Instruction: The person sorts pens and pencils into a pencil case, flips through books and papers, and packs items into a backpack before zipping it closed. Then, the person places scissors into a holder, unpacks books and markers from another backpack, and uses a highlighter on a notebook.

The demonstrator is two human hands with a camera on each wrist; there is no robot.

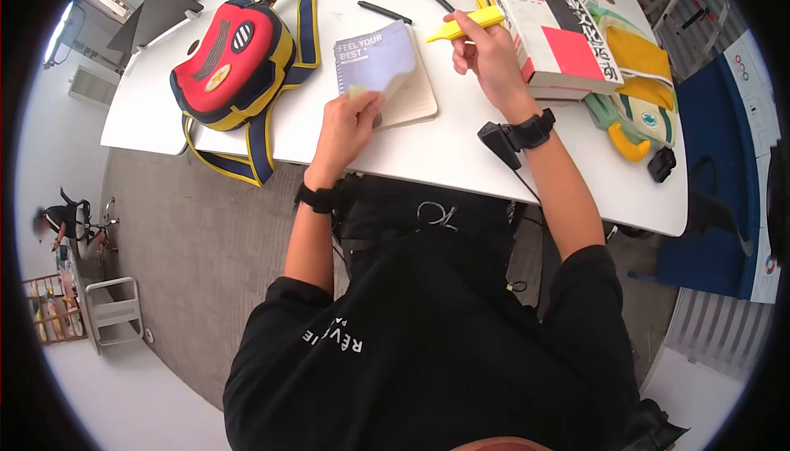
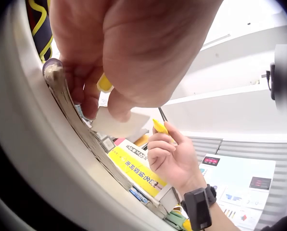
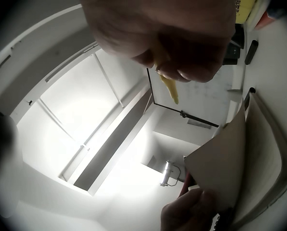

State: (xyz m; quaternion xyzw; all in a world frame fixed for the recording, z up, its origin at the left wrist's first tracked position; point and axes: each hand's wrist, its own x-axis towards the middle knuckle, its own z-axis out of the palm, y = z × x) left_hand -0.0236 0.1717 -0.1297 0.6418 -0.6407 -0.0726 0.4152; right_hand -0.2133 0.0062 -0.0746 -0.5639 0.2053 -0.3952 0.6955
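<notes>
A spiral notebook (image 1: pixel 370 52) with a pale blue-violet cover lies before me, its cover partly lifted and bent over the pages (image 1: pixel 414 97). My left hand (image 1: pixel 350 122) pinches the cover near its lower edge. Tucked in that same hand is a small yellow piece (image 2: pixel 105 83), which looks like a highlighter cap. To the right, my right hand (image 1: pixel 492 60) grips a yellow highlighter (image 1: pixel 466 25) above the table, tip pointing left toward the notebook. In the right wrist view the lifted cover (image 3: pixel 220 159) stands away from the pages, with the left thumb against it.
A red and navy backpack (image 1: pixel 234 60) lies left of the notebook. Two black pens (image 1: pixel 384 12) are behind it. On the right sits a thick book (image 1: pixel 551 27) on another, beside a green and yellow bag (image 1: pixel 642 81). The white table's front edge (image 1: pixel 576 196) runs close to my body.
</notes>
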